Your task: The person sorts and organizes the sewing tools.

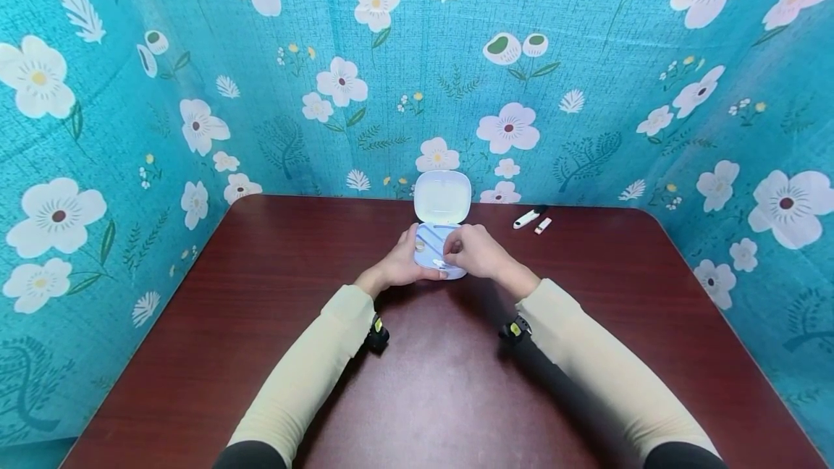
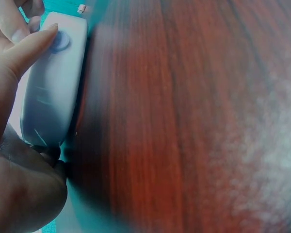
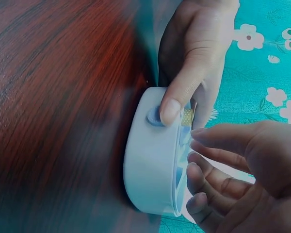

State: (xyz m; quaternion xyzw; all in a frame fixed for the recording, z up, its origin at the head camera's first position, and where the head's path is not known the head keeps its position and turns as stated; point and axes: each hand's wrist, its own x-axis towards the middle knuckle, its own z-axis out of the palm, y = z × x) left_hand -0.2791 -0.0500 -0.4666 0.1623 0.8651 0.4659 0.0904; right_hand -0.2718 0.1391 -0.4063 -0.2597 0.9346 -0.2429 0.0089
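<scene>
A small white case (image 1: 440,275) with rounded corners sits on the table, its lid (image 1: 442,196) raised at the back. My left hand (image 1: 400,260) grips the case's left side. Its thumb (image 3: 172,110) lies by a round grey-blue button (image 2: 61,41) on the front wall. Inside, a pale blue insert with slanted slots shows, along with a small gold dotted piece (image 3: 187,117) near the left hand. Over the right part of the case, my right hand (image 1: 478,250) reaches in with bent fingers, close to a small white piece (image 1: 439,263). I cannot tell whether its fingertips pinch anything.
To the right behind the case lie a white stick-like item (image 1: 526,219) with a dark end and a small white block (image 1: 543,226). The dark red wooden table (image 1: 293,266) is bordered at the back and sides by a teal flowered cloth (image 1: 404,49).
</scene>
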